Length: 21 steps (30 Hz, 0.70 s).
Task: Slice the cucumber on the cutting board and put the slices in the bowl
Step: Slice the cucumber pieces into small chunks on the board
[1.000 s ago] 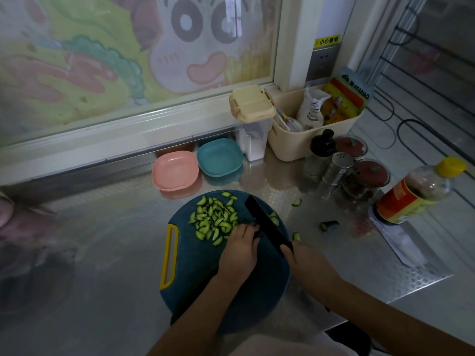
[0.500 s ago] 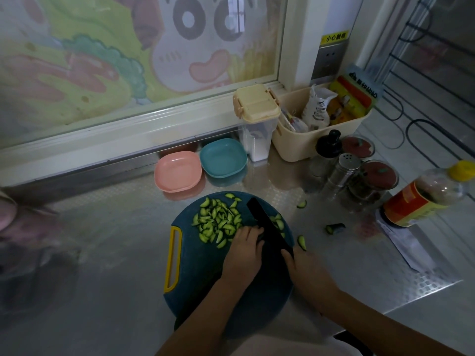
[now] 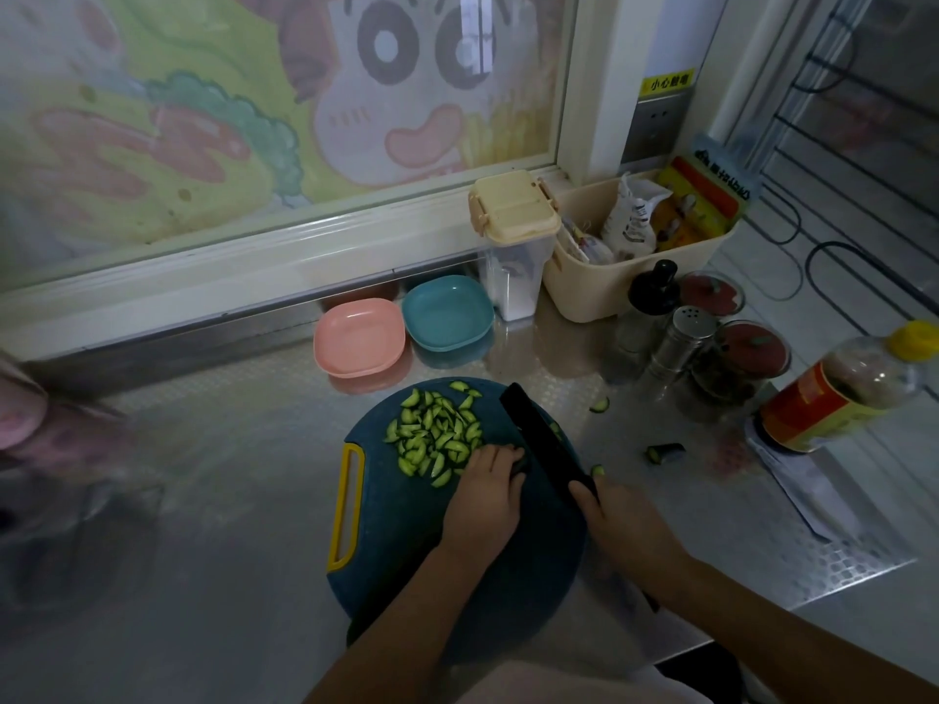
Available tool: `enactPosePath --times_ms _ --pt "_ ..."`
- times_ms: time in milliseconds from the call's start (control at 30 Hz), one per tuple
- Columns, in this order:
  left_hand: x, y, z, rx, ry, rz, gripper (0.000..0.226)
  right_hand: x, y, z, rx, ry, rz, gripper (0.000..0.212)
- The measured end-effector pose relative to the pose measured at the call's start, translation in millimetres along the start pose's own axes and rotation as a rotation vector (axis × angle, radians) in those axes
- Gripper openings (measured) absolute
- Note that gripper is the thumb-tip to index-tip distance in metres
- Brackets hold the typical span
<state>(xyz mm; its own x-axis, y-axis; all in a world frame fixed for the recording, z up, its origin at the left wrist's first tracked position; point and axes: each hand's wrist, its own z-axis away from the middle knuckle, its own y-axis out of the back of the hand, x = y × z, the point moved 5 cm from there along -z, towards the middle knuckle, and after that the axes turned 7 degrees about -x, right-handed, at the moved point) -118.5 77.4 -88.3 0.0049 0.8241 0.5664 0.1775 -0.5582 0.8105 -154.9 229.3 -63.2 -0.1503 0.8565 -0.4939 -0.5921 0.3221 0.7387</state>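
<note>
Head view: right hand [image 3: 625,530] grips the knife [image 3: 543,439] handle; left hand [image 3: 485,500] curls over a short cucumber stub [image 3: 522,465] against the blade, mid cutting board [image 3: 406,576]. Slices [image 3: 437,439] lie piled just far-left. Stub looks firm, wet, slippery: pin it with tucked fingertips.

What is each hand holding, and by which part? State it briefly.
Right hand grips the black knife by its handle. Left hand pins the dark cucumber piece under curled fingertips, beside the blade.
</note>
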Motion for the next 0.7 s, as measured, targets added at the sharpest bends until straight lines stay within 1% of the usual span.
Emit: enactPosePath --times_ms 100,200,400,500,700 --pt "-1.4 -0.7 -0.3 0.005 0.018 -0.015 0.025 -3.3 1.5 3.9 -0.009 0.017 -0.036 0.033" --pt "-1.5 0.0 0.1 0.002 0.016 -0.014 0.023 -5.7 0.9 5.8 -0.015 0.022 -0.006 0.037" --pt "1.2 1.5 0.9 -0.005 0.014 -0.011 0.022 -8.2 3.8 10.9 -0.022 0.019 -0.006 0.035" --pt "1.3 1.7 0.4 0.009 -0.002 -0.012 0.026 -8.3 1.4 13.0 -0.036 0.028 -0.016 0.037" --pt "0.6 0.6 0.0 0.014 -0.007 -0.015 0.021 -6.5 -0.3 10.2 -0.037 0.024 -0.016 0.041"
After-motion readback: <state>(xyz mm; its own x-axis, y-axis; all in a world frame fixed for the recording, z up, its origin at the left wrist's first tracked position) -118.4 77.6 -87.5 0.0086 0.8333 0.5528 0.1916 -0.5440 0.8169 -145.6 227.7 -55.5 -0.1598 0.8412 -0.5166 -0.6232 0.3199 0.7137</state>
